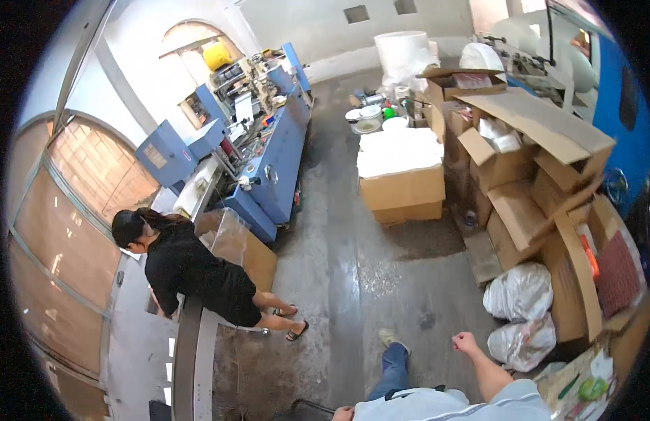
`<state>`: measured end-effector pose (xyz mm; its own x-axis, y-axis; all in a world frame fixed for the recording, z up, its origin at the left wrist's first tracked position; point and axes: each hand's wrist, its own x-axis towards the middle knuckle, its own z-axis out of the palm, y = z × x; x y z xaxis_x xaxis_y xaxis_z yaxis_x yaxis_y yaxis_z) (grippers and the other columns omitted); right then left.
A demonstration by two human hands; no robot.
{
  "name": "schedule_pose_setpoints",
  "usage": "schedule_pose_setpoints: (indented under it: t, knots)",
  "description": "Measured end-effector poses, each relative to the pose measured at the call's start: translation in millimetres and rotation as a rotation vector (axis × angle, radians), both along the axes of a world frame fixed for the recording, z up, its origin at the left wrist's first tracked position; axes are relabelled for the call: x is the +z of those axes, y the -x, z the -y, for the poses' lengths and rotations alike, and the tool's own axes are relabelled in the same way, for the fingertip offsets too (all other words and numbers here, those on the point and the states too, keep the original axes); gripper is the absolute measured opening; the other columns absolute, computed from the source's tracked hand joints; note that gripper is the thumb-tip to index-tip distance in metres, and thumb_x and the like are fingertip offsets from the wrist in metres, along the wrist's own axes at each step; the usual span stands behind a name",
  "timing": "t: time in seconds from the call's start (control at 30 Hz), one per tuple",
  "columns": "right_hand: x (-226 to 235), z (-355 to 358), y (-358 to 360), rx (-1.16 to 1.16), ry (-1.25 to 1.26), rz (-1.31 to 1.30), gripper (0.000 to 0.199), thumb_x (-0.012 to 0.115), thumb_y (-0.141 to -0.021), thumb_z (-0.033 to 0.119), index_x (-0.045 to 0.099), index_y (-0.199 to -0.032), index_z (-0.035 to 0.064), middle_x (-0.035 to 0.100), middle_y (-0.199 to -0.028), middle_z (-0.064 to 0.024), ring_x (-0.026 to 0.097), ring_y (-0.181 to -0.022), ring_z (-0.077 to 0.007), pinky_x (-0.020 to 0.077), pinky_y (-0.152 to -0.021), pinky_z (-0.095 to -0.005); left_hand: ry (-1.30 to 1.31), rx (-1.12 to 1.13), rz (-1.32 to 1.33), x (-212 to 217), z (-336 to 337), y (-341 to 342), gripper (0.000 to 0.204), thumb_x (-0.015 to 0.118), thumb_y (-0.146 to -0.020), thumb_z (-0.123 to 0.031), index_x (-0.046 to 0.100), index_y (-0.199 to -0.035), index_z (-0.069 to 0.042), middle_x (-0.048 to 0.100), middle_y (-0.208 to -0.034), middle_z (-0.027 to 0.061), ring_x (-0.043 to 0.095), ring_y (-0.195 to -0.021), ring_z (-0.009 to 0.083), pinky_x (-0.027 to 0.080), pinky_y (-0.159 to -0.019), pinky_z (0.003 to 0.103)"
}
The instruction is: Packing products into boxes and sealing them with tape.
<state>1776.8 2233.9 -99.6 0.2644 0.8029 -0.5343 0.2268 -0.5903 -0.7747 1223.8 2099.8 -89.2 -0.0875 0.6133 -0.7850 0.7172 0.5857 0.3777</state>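
My right hand [465, 342] hangs out over the grey floor with its fingers curled in, and nothing shows in it. To its right, apart from it, two stuffed white plastic bags [519, 292] lie one in front of the other. Only the top of my left hand [344, 414] shows at the lower edge, close against my body; its fingers are cut off from view. A thin dark curved bar or cable [312, 405] lies just left of it. One of my shoes [393, 339] is on the floor ahead.
At left, a person in black [191, 270] leans over a long conveyor-like table [188, 358]. Beyond stands a blue machine [269, 158]. A large carton [402, 193] topped with white material stands ahead. Stacked open cartons [514, 200] line the right side, beside a cluttered table [560, 382].
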Motion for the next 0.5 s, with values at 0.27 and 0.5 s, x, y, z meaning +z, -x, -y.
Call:
schedule_pose_setpoints:
  t: [0.27, 0.5]
  knots:
    - [-15, -141, 4, 0.039, 0.249, 0.045, 0.021, 0.069, -0.085, 0.02, 0.069, -0.077, -0.0001, 0.067, -0.066, -0.0093, 0.063, -0.053, -0.0171, 0.0511, -0.047, -0.0335, 0.076, 0.059, 0.023, -36, -279, 6, 0.036, 0.061, -0.088, -0.037, 0.074, -0.093, -0.003, 0.07, -0.075, 0.0128, 0.067, -0.063, 0.0222, 0.054, -0.061, 0.04]
    - [-7, -331, 9, -0.101, 0.247, -0.07, 0.013, 0.068, -0.082, 0.005, 0.064, -0.07, 0.0018, 0.061, -0.062, -0.0085, 0.06, -0.05, -0.0171, 0.0471, -0.042, -0.0304, -0.244, 0.321, 0.308, 70, -584, -25, 0.031, 0.063, -0.086, -0.017, 0.068, -0.11, 0.002, 0.069, -0.07, 0.0072, 0.067, -0.064, 0.0142, 0.053, -0.06, 0.031]
